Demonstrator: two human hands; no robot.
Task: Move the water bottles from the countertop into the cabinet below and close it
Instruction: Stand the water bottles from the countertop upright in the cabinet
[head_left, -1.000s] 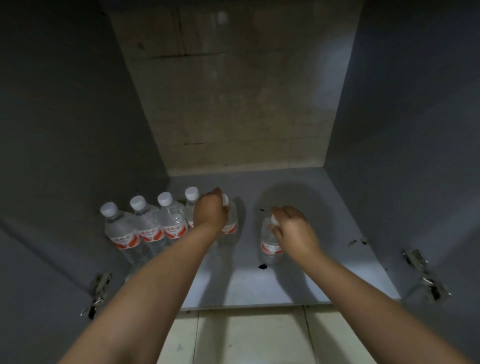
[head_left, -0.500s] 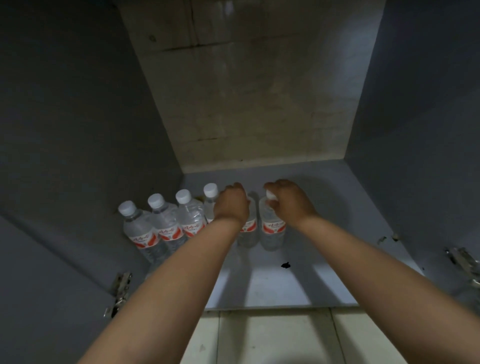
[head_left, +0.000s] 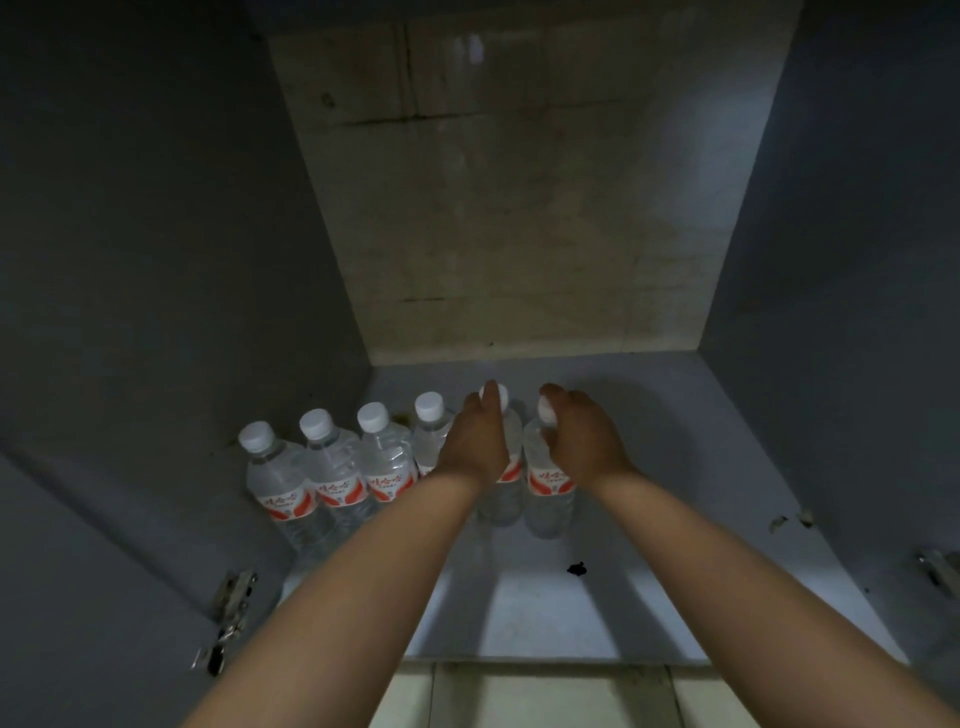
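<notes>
Several clear water bottles with white caps and red labels stand in a row on the grey cabinet floor (head_left: 675, 467), running from the left wall toward the middle. My left hand (head_left: 475, 441) grips the neck of one bottle (head_left: 511, 457) in the row. My right hand (head_left: 584, 441) grips the top of the rightmost bottle (head_left: 548, 483), which stands right beside it. Both bottles are upright and rest on the floor. The leftmost bottle (head_left: 275, 478) stands close to the left wall.
The cabinet is open, with grey side walls and a pale back panel (head_left: 519, 208). Door hinges show at the lower left (head_left: 231, 613) and lower right (head_left: 940, 571). A small dark spot (head_left: 575, 569) lies on the floor. Pale floor tiles (head_left: 545, 696) lie in front.
My right hand has carried its bottle left and back until it stands beside the bottle in my left hand. The view has shifted slightly.
</notes>
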